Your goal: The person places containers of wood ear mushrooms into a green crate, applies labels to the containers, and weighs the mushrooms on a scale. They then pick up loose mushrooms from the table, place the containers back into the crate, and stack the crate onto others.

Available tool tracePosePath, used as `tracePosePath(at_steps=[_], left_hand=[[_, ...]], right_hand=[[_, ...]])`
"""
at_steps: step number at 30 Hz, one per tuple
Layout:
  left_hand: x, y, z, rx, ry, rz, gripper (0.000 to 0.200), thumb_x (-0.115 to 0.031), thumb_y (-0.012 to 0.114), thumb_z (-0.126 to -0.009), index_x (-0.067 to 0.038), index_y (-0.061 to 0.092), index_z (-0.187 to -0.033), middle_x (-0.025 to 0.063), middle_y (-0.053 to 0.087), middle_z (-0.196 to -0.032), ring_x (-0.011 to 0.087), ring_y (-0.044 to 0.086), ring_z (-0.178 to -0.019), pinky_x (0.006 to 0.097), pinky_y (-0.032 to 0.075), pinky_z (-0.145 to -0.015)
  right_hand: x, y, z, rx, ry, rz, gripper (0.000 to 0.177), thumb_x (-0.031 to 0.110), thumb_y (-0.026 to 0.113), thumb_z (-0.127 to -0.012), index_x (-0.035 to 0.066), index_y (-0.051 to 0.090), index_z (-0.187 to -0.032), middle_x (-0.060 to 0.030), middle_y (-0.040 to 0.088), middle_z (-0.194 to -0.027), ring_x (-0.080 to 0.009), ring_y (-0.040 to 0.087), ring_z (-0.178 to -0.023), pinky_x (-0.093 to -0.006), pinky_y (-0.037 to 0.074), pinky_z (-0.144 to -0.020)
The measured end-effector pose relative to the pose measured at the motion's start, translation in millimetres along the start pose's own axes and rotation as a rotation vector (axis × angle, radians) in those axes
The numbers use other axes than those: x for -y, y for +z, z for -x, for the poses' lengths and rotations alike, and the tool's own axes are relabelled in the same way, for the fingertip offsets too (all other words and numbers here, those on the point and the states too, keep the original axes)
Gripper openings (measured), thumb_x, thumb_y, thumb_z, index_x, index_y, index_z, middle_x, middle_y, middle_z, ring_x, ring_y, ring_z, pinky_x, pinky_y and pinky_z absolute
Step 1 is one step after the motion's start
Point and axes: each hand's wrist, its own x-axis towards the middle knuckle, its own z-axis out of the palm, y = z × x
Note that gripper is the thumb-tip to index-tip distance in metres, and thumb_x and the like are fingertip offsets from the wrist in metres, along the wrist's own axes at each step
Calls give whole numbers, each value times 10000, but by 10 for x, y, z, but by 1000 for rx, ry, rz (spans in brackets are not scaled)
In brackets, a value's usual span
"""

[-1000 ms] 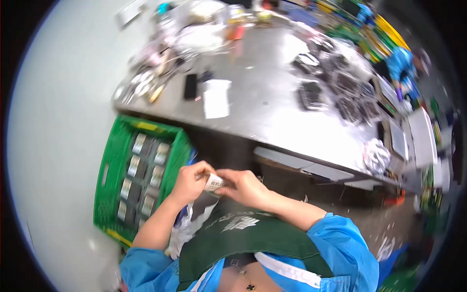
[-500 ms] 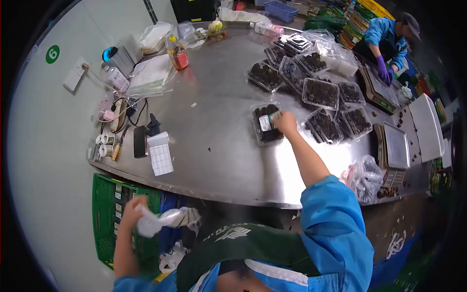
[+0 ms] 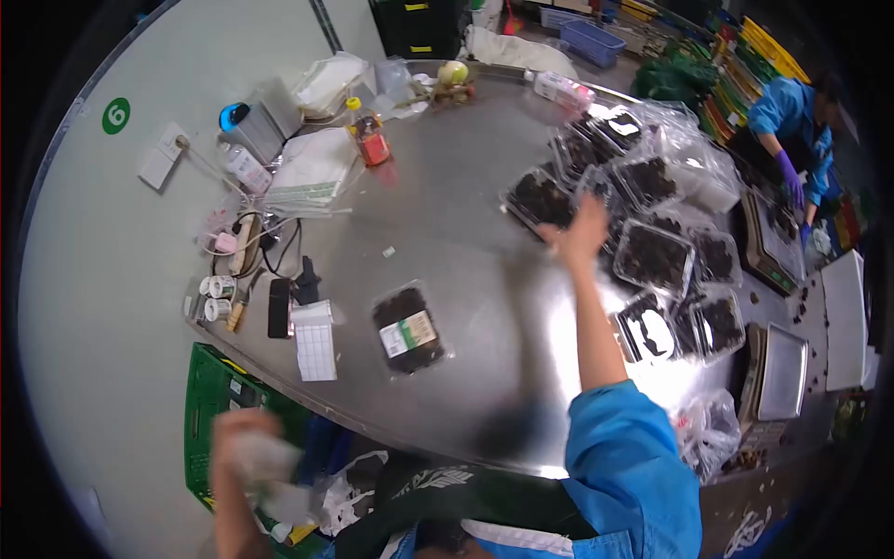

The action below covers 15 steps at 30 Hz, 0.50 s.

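My right hand (image 3: 582,228), thumb and fingers spread, reaches in at the near left side of a pile of clear plastic boxes. Its fingers overlap a box (image 3: 596,186), and beside them lies another box (image 3: 540,197) of dark, lumpy food. Apart from the pile, a closed box (image 3: 402,307) of the same food carries a white and green label (image 3: 408,334). My left hand (image 3: 244,436), smeared by motion over the green crate (image 3: 199,410), grips a crumpled white strip (image 3: 265,458) that hangs from it.
A phone (image 3: 279,307) and a sheet of blank labels (image 3: 316,347) lie near the left edge. Farther back stands a bottle of reddish liquid (image 3: 369,135). Weighing scales (image 3: 784,373) and a plastic bag (image 3: 710,429) are at right. A co-worker (image 3: 792,121) in purple gloves works at another scale.
The labelled box now lies farther left and nearer, out of my right hand, which has moved up to the pile. My left hand has moved slightly down with the white strip.
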Motion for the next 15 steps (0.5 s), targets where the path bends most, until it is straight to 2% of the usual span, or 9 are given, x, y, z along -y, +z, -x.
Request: tracePosePath(at_steps=[2, 3, 4, 5, 7, 10, 11, 12, 15], left_hand=[[261, 928, -890, 203, 191, -297, 225, -197, 600, -707, -69, 611, -891, 133, 573, -1054, 247, 550, -976, 351, 439, -827], [450, 1273, -1190, 247, 50, -658, 164, -182, 609, -692, -105, 615, -837, 140, 529, -1137, 286, 461, -1112, 411, 340, -941], [372, 1519, -1457, 220, 351, -1098, 107, -172, 598, -694, -103, 600, -776, 137, 497, -1184, 281, 390, -1179, 452, 257, -987], [446, 1570, -1664, 65, 283, -1160, 71, -163, 586, -696, -95, 571, -704, 129, 495, -1188, 276, 375, -1194, 489, 228, -989], [789, 1395, -1930, -322, 166, -1231, 67, -139, 579, -694, -81, 552, -675, 123, 487, -1211, 275, 376, -1199, 502, 223, -982], [1441, 970, -2081, -260, 320, -1061, 54, -103, 564, -695, -60, 539, -676, 133, 494, -1210, 292, 385, -1195, 482, 239, -977], [1440, 940, -2183, -259, 315, -1053, 54, -103, 564, -695, -60, 539, -676, 133, 494, -1210, 292, 385, -1195, 482, 239, -977], [1418, 903, -2271, -165, 356, -1015, 58, -91, 570, -689, -51, 533, -670, 132, 511, -1192, 304, 387, -1191, 468, 237, -981], [1350, 884, -2485, -44, 394, -906, 67, -59, 586, -698, -41, 524, -681, 128, 558, -1120, 300, 446, -1134, 426, 287, -956]], right_hand=[[-652, 72, -757, 65, -19, -119, 1024, 396, 832, -437, -16, 357, -1245, -225, 427, -1220, -342, 392, -1155, -380, 334, -959], [-912, 48, -1027, 357, 15, -233, 1009, 388, 829, -462, -23, 351, -1250, -223, 420, -1231, -334, 398, -1157, -371, 340, -959], [-1178, 24, -1206, 668, 52, -333, 995, 381, 826, -488, -29, 344, -1256, -221, 414, -1241, -326, 404, -1159, -361, 347, -959], [-1542, 125, -1329, 750, 25, -228, 997, 393, 820, -496, -36, 341, -1257, -222, 417, -1229, -327, 412, -1149, -360, 357, -949], [-1698, 225, -1226, 773, 2, -20, 1019, 454, 804, -490, -41, 347, -1255, -215, 445, -1175, -338, 438, -1109, -366, 373, -930], [-1155, 96, -743, 745, -80, 120, 1029, 541, 774, -480, -42, 375, -1229, -224, 464, -1123, -356, 468, -1062, -390, 378, -920], [-977, 104, -575, 820, -95, -202, 1028, 547, 770, -483, -35, 367, -1229, -240, 457, -1150, -356, 460, -1084, -394, 380, -920], [-885, 275, -280, 784, -27, -59, 1016, 533, 777, -484, -30, 369, -1225, -247, 455, -1173, -347, 454, -1104, -390, 384, -918], [-3, 471, 469, 793, -70, -172, 970, 509, 762, -535, -24, 358, -1237, -247, 466, -1152, -359, 459, -1092, -390, 388, -913]])
